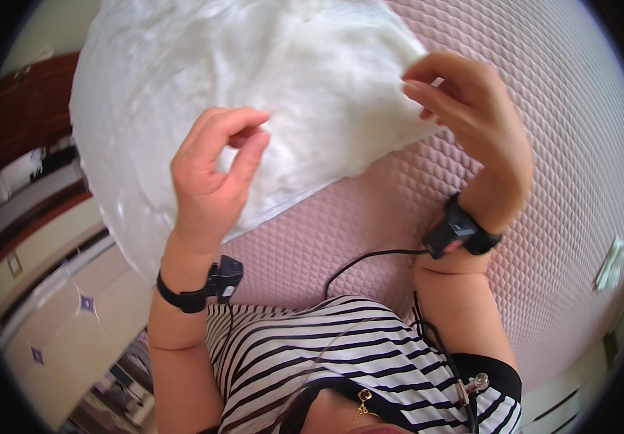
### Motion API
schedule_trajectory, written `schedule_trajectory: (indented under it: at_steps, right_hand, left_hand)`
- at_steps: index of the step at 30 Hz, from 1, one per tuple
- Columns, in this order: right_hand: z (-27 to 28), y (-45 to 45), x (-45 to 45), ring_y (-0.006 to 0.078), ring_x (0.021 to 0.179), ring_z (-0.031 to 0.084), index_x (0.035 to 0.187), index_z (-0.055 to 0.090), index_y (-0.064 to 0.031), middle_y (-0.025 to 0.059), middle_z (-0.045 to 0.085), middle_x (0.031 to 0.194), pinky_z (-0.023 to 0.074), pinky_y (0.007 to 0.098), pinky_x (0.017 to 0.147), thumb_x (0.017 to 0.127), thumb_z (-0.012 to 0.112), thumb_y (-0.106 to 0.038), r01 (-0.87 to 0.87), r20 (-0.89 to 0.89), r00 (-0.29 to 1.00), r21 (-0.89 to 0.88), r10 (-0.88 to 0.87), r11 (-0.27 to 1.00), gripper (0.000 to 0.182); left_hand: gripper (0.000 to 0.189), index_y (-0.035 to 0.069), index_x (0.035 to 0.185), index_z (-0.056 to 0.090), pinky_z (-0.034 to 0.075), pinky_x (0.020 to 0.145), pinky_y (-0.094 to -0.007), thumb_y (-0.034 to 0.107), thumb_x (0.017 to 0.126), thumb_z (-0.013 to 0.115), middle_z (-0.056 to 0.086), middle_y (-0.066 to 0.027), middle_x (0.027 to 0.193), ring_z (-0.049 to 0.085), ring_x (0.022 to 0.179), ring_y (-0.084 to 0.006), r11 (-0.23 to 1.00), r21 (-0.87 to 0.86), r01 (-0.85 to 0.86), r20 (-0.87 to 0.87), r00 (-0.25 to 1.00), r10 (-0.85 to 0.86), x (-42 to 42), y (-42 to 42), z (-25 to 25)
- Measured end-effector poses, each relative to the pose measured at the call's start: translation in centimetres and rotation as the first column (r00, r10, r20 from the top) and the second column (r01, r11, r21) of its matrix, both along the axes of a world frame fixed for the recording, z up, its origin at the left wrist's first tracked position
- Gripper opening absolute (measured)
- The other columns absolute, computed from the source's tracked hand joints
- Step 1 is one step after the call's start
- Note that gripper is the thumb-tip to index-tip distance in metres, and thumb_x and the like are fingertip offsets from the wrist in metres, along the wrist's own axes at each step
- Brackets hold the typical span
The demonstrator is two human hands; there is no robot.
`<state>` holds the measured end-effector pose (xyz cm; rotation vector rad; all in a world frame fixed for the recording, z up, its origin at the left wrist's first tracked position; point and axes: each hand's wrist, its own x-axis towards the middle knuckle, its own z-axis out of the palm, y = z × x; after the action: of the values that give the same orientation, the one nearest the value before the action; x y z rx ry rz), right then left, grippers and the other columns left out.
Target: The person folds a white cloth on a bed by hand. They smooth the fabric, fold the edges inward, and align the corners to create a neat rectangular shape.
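Observation:
A white, thin, fluffy sheet of wadding (pixel 312 65) spreads in soft folds over a pink quilted bed cover (pixel 295 238). Above its near left part is my left hand (pixel 211 168), its fingers curled and a small gap between thumb and index fingertip. I see nothing held in that gap. At the sheet's right edge, my right hand (pixel 469 108) has thumb and index tip almost together. Whether a bit of the wadding is pinched there cannot be made out. The hand hides part of the sheet's right border.
Black strapped devices sit on my left wrist (pixel 227 279) and right wrist (pixel 453 230), with cables trailing towards my body. A pale folded item (pixel 611 264) lies at the far right. Tiled floor (pixel 67 293) and a red-brown wooden cabinet (pixel 29 108) show at left.

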<state>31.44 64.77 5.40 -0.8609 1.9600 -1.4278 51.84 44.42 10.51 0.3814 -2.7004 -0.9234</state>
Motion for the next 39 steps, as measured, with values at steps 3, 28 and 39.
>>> schedule_trajectory:
  at_steps: [3,28,39]
  right_hand:
    - [2.0,-0.1,1.8,0.0103,0.065,0.062,0.090,0.071,0.0020,0.0062,0.068,0.076,0.0480,0.0253,0.058,0.085,0.077,-0.008,-0.259,0.061,0.955,-0.314,0.292,0.913,0.012]
    - [-0.4,-8.3,7.7,0.0278,0.072,0.066,0.073,0.071,-0.0063,0.0068,0.069,0.076,0.0510,0.0381,0.066,0.071,0.073,-0.009,-0.654,-0.250,0.683,0.208,0.686,0.727,0.004]
    - [0.0,-7.5,7.9,0.0289,0.067,0.065,0.068,0.071,-0.0070,0.0072,0.068,0.070,0.0502,0.0390,0.063,0.071,0.078,-0.015,-0.623,-0.283,0.660,0.312,0.696,0.717,0.011]
  left_hand:
    - [0.020,0.004,0.100,0.071,0.052,0.063,-0.0288,-0.002,0.081,0.076,0.066,-0.0087,0.086,0.063,0.068,-0.0191,0.997,-0.080,-0.019,0.140,0.990,0.031,5.8,-1.7,2.3]
    - [0.011,0.003,0.099,0.071,0.048,0.064,-0.0318,0.007,0.088,0.072,0.063,-0.0081,0.080,0.061,0.073,-0.0227,0.998,-0.053,-0.028,0.360,0.932,0.045,13.7,-3.1,-1.2]
    - [0.033,0.009,0.117,0.071,0.051,0.065,-0.0315,0.004,0.085,0.073,0.063,-0.0068,0.085,0.061,0.069,-0.0212,0.995,-0.062,-0.080,0.367,0.925,0.097,9.9,-0.1,-1.7]
